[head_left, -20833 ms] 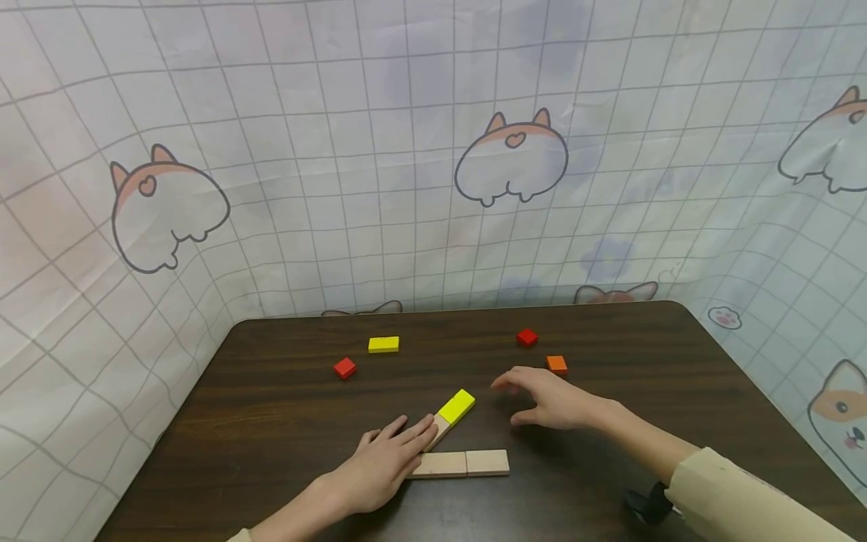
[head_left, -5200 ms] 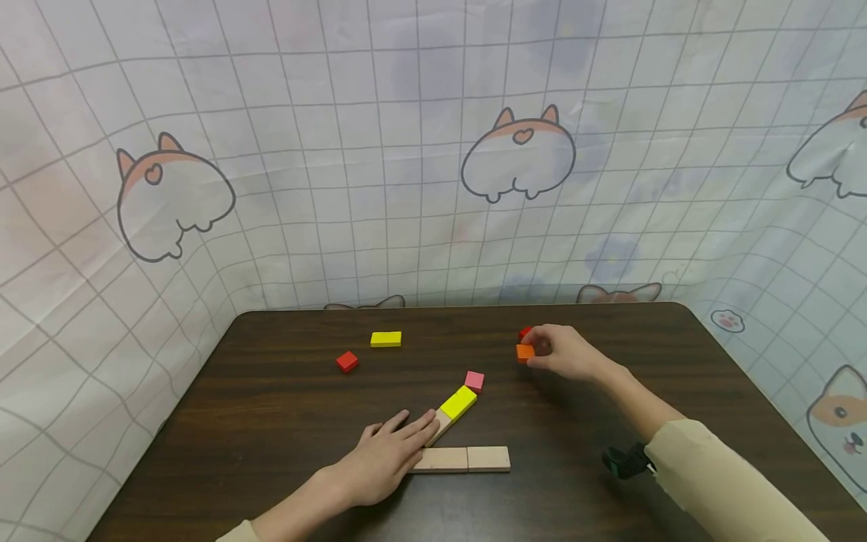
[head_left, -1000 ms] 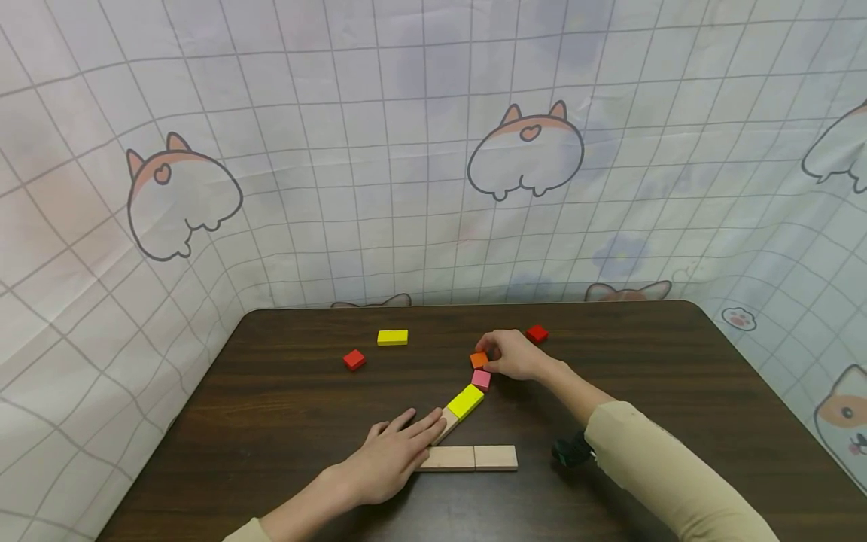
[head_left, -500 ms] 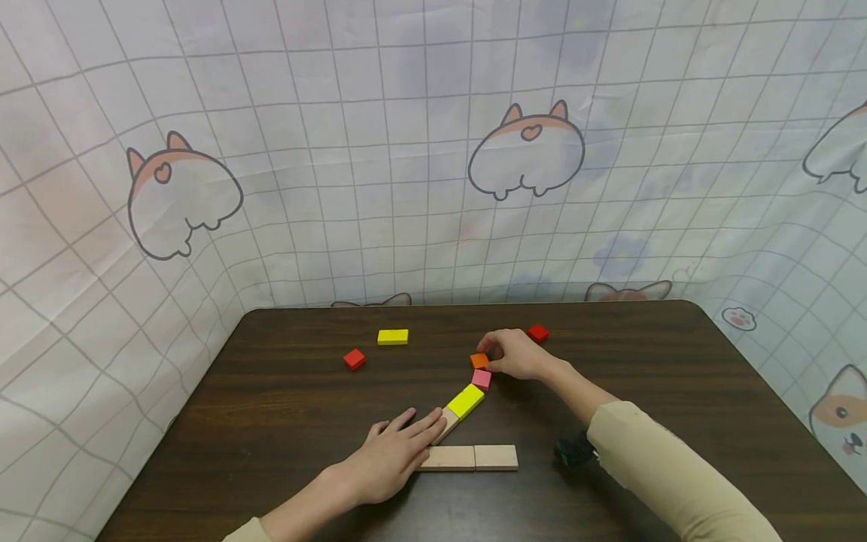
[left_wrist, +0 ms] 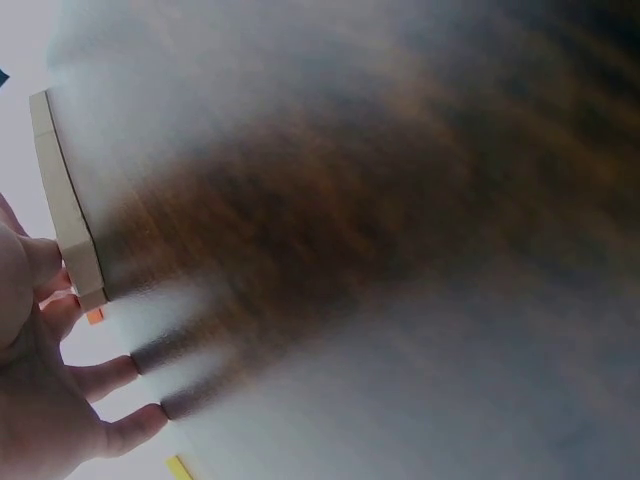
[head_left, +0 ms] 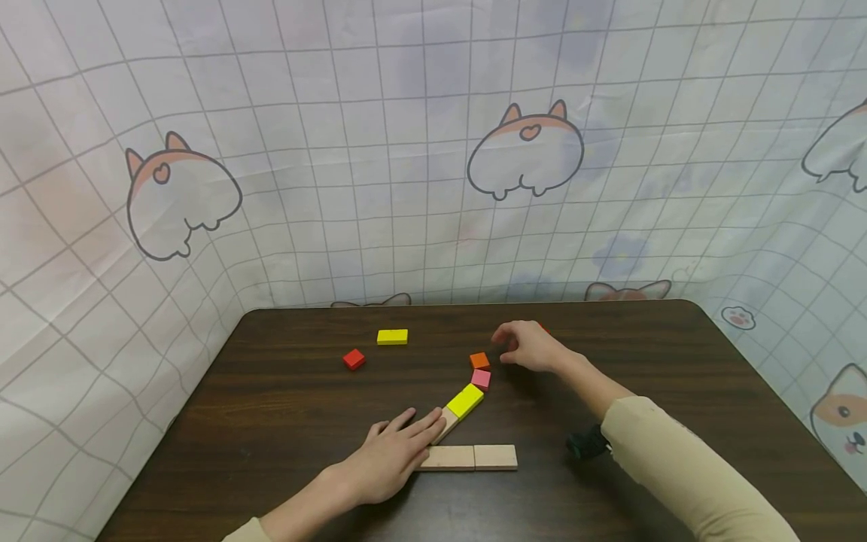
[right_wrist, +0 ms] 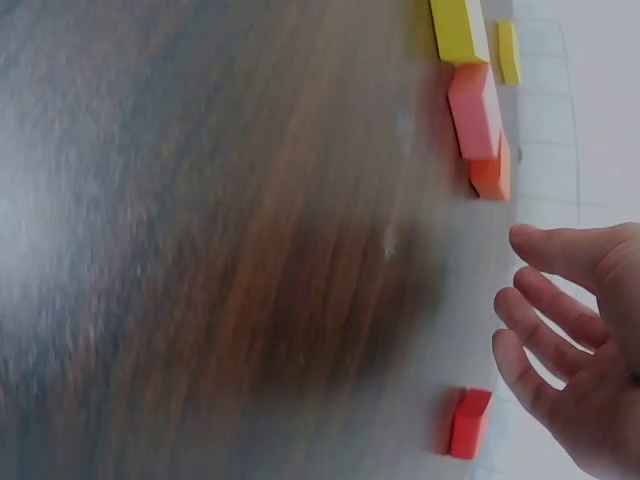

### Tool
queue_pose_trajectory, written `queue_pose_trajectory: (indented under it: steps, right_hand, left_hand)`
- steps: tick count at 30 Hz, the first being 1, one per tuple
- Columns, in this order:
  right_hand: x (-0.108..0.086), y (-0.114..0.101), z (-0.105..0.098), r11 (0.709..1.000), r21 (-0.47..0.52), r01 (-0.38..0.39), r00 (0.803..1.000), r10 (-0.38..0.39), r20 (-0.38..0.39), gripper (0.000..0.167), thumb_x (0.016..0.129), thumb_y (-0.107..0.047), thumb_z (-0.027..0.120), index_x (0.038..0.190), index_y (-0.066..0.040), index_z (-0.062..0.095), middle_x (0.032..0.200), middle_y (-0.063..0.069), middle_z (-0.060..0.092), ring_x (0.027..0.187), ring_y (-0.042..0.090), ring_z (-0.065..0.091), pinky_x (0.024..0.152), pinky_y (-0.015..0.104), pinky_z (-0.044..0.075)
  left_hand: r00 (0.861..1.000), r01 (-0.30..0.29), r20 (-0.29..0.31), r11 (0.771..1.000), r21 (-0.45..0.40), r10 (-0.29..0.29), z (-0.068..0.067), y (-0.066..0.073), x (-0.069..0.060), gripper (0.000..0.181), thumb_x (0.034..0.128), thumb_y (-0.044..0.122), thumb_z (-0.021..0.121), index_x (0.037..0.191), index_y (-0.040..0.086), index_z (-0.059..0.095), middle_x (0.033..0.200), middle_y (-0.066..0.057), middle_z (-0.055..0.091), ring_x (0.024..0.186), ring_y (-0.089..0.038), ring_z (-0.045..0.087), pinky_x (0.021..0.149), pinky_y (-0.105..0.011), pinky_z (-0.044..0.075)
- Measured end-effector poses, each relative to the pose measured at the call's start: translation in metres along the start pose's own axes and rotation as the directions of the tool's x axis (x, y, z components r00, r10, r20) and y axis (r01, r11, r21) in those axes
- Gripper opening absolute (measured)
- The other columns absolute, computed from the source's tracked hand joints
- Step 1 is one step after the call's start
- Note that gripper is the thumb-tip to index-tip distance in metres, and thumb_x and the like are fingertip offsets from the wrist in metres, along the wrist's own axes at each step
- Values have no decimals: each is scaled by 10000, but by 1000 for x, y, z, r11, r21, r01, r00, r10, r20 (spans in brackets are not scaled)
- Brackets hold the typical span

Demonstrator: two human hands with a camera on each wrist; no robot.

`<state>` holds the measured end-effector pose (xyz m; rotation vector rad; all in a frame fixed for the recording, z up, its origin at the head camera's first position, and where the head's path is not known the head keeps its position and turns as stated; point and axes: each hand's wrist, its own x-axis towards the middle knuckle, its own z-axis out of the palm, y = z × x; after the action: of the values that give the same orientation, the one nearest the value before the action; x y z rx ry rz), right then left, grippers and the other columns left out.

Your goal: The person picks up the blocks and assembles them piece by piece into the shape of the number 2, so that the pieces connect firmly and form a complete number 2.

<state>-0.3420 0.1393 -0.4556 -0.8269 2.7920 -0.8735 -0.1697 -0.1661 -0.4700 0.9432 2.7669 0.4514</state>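
Note:
The left hand (head_left: 382, 463) rests with spread fingers on the near end of a slanting line and the left end of a wooden row (head_left: 496, 457). Beyond its fingertips the line runs through a plain wood block (head_left: 445, 426), a yellow block (head_left: 465, 401), a pink block (head_left: 481, 379) and an orange block (head_left: 479, 360). Just right of the orange block, the right hand (head_left: 535, 348) hovers with nothing in its parted fingers. Behind it a red block is mostly hidden in the head view; the right wrist view shows that red block (right_wrist: 467, 430) apart from the fingers.
A yellow block (head_left: 393, 336) and a red block (head_left: 354, 359) lie at the back left of the dark wooden table (head_left: 271, 406). A patterned cloth (head_left: 406, 188) hangs behind the table. A dark device (head_left: 586, 443) is at the right sleeve.
The right hand has let go of the orange block and moved right, now covering most of the red block behind it. The left hand has stayed in place.

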Motion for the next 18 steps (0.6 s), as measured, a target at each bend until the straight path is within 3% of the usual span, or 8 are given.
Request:
queue_pose_trajectory:
  steps: [6, 18]
  right_hand:
    - [-5, 9, -12, 1000, -30, -1, 1000, 0, -19, 306, 885, -5, 779, 1181, 3, 703, 1118, 153, 687, 866, 217, 618, 782, 406, 539]
    - [-10, 25, -30, 999, -50, -20, 998, 17, -54, 336, 870, 37, 766, 1196, 37, 684, 1102, 197, 678, 960, 342, 607, 864, 494, 501]
  left_hand:
    - [1000, 2, 2, 1000, -2, -2, -1, 0, 0, 531, 1109, 269, 482, 1623, 224, 355, 1674, 22, 279, 1469, -441, 315, 1028, -702, 317]
    - [1000, -1, 9, 1000, 3, 1, 0, -1, 1, 532, 1111, 276, 474, 1626, 227, 346, 1676, 26, 273, 1471, -439, 313, 1030, -699, 319]
